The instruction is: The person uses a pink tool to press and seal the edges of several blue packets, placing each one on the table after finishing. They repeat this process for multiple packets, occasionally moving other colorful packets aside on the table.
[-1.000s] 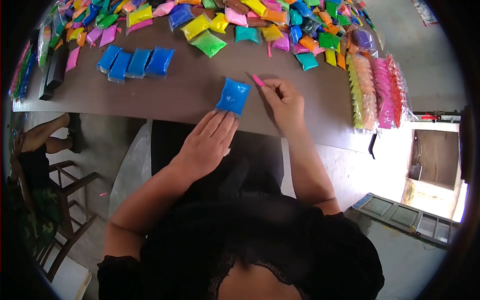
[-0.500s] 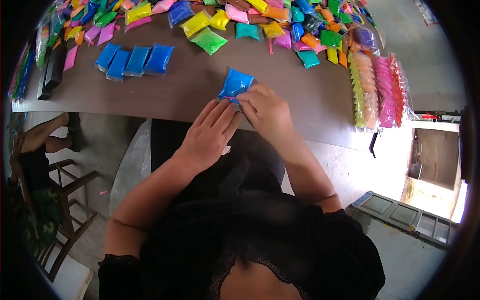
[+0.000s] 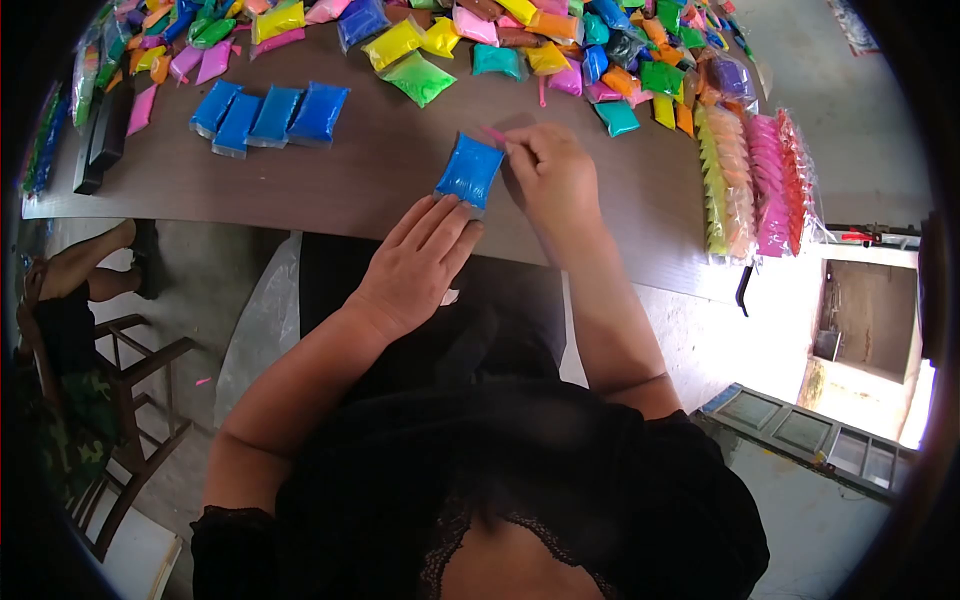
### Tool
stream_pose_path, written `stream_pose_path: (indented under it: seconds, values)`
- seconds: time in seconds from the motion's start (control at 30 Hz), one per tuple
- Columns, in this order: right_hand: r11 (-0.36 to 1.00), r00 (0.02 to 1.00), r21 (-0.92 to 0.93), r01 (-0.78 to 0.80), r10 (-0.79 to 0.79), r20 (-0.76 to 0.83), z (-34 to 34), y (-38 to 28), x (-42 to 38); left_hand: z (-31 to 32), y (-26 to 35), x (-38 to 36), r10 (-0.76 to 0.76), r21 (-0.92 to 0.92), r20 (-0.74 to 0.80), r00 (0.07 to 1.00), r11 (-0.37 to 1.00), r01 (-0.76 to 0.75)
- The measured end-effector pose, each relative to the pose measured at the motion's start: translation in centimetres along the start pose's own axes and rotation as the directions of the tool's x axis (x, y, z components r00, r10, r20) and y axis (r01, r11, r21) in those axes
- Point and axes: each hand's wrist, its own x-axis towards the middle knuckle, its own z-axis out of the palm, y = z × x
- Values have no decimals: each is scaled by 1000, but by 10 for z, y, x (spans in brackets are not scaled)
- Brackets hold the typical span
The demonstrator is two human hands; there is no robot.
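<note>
A filled blue clear-plastic packet (image 3: 470,172) lies on the table in front of me. My left hand (image 3: 415,265) rests on its lower edge, fingers stretched out flat and touching the plastic. Just right of the packet, my right hand (image 3: 550,178) is closed, pinching a thin pink stick (image 3: 494,134) whose tip points left over the packet's upper right corner. What the stick is exactly, I cannot make out. Several more blue packets (image 3: 275,116) lie side by side in a row to the left.
Along the far side of the brown table (image 3: 380,180) lies a heap of colourful packets (image 3: 420,80). Strips of wrapped packets (image 3: 770,180) lie at the right edge. A black bar-shaped object (image 3: 108,140) is at left. Beside a wooden chair (image 3: 150,400), part of another person (image 3: 75,330) shows.
My right hand has moved up and to the right, carrying the pink stick from the packet's lower edge to its upper right corner. The blue packet now looks flatter; my left hand stays at its lower edge.
</note>
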Motion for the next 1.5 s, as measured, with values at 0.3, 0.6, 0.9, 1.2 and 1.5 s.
stream_pose_path:
  seconds: [0.3, 0.6, 0.9, 1.2, 1.5]
  values:
    - [987, 987, 148, 68, -87, 131, 4, -24, -27, 1, 4, 2, -25, 21, -17, 1000, 999, 26]
    - [999, 991, 31, 24, -28, 127, 10, -12, 3, -1, 2, 2, -11, 18, 1, 1000, 1000, 11]
    - [992, 998, 114, -57, 60, -26, -6, 5, 2, 2, 2, 0, -10, 49, 1, 1000, 999, 10]
    - [999, 999, 8, 45, -44, -6, -3, -11, -48, 4, 4, 0, -22, 38, -33, 999, 999, 23]
    - [990, 987, 1, -140, 139, -85, -3, 4, -18, -1, 2, 2, -5, 45, 13, 1000, 999, 4]
